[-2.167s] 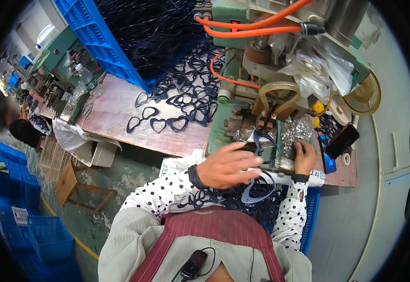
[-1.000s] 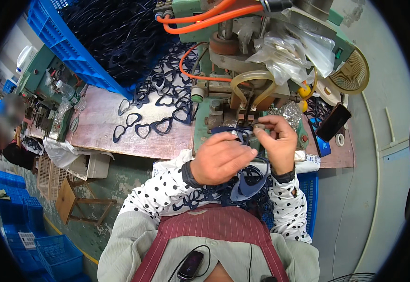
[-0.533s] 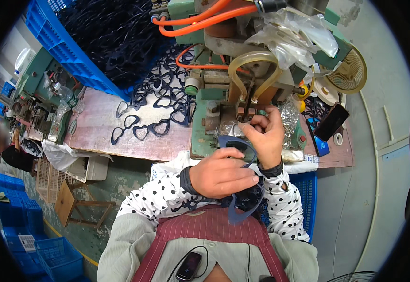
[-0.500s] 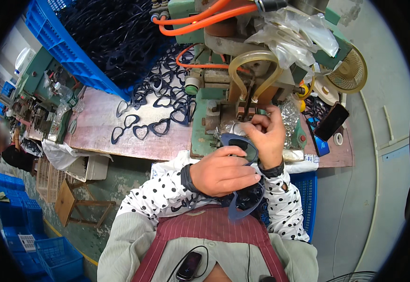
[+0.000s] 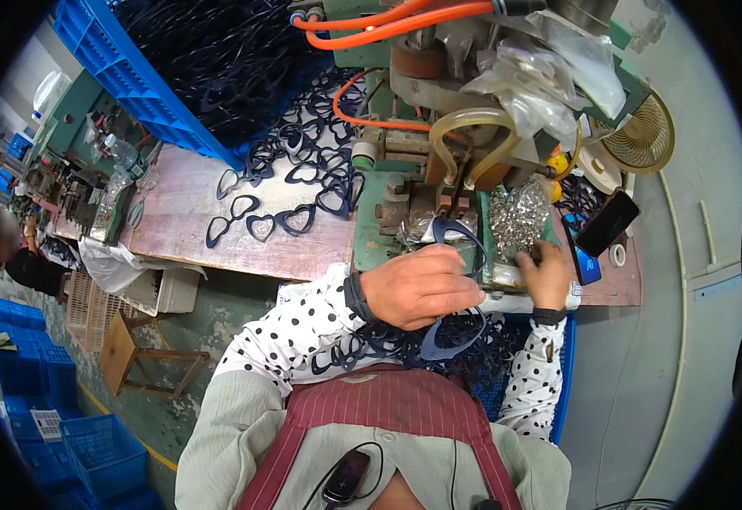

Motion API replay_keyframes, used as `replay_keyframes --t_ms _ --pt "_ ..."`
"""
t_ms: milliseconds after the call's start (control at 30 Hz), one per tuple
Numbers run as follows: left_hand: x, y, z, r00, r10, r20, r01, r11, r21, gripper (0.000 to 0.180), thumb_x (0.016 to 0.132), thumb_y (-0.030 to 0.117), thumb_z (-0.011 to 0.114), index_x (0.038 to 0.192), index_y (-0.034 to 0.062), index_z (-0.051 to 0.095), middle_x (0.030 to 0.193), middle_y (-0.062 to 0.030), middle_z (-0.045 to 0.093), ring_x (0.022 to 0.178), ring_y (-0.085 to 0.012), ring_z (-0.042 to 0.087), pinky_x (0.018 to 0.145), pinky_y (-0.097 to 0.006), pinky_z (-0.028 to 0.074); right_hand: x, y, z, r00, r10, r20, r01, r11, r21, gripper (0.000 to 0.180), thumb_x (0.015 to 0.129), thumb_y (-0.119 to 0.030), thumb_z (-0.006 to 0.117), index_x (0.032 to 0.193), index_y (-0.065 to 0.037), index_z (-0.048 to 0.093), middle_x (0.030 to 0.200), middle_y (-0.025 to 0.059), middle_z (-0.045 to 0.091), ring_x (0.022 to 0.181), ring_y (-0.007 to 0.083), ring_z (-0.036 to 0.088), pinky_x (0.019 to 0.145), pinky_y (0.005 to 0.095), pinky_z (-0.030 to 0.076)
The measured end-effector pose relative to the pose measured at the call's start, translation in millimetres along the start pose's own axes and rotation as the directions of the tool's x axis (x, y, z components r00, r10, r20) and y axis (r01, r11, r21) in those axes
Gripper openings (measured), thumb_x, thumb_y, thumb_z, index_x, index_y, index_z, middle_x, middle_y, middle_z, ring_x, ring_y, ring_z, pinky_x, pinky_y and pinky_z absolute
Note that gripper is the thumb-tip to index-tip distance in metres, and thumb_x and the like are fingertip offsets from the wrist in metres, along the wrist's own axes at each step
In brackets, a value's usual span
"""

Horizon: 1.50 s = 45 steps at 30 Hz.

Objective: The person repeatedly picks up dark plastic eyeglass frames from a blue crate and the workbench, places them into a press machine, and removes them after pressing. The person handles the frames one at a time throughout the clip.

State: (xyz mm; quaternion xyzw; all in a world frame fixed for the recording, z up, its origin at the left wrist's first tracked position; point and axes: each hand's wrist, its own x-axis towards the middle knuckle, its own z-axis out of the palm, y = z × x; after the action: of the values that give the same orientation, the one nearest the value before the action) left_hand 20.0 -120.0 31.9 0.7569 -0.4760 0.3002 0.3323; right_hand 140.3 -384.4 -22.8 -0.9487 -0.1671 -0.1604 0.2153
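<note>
Dark blue plastic, heart-shaped: the frame sits at centre frame, in front of the green machine, held in the left hand. The fingers of that hand are curled and pressed on the frame's middle; one lens ring stands above the knuckles, the other hangs below them.

Change since half a second ago: the right hand has let go of the frame and moved right, to the heap of small metal parts beside the machine. Its fingertips are bent down into the heap; whether they pinch a part cannot be told. The frame has dropped slightly from the machine head. Judgement: the frame is parked one-handed while a metal part is fetched for it.

Further frames lie on the bench at left centre, more in the blue crate at upper left.
</note>
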Motion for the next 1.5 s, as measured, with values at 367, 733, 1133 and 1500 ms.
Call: replay_keyframes --t_ms 367,733,1133,1500 --pt "-11 19 -7 0.989 -0.080 -0.127 0.112 0.955 0.274 0.037 0.081 0.015 0.066 0.117 0.0087 0.064 0.117 -0.0093 0.063 0.098 -0.0265 0.060 0.094 -0.046 0.043 10 1 33 0.986 0.124 -0.115 -0.083 0.946 0.313 0.012 0.085 -0.013 0.067 0.085 -0.001 0.068 0.083 0.0149 0.067 0.075 0.0336 0.062 0.070 0.0397 0.049" --pt "-182 -34 -85 0.445 -0.803 -0.396 0.547 -0.106 0.831 0.016 0.077 0.017 0.060 0.086 0.0167 0.073 0.116 -0.0069 0.060 0.109 -0.0288 0.049 0.087 -0.046 0.037 5 2 39 0.972 0.153 -0.181 -0.086 0.939 0.332 0.008 0.091 -0.013 0.062 0.093 -0.005 0.061 0.079 0.0133 0.066 0.070 0.0305 0.063 0.065 0.0398 0.049" --pt "-132 -35 -128 0.194 -0.955 -0.223 0.882 0.269 -0.386 0.012 0.079 0.002 0.071 0.088 0.0033 0.062 0.126 -0.0087 0.058 0.110 -0.0168 0.054 0.094 -0.029 0.042 6 -14 31 0.946 0.039 -0.321 0.038 0.972 0.230 0.011 0.096 -0.010 0.056 0.106 -0.006 0.059 0.083 0.0112 0.068 0.066 0.0198 0.068 0.057 0.0323 0.050" --pt "-160 -96 -48 0.063 -0.848 -0.526 0.901 0.275 -0.337 0.041 0.101 0.035 0.050 0.089 0.0000 0.068 0.077 -0.0027 0.066 0.067 -0.0106 0.056 0.062 -0.026 0.043 13 -113 -45 0.991 0.030 0.134 -0.129 0.530 0.838 0.016 0.082 -0.002 0.068 0.098 0.001 0.072 0.081 -0.0010 0.064 0.066 0.0043 0.049 0.059 0.0198 0.039"
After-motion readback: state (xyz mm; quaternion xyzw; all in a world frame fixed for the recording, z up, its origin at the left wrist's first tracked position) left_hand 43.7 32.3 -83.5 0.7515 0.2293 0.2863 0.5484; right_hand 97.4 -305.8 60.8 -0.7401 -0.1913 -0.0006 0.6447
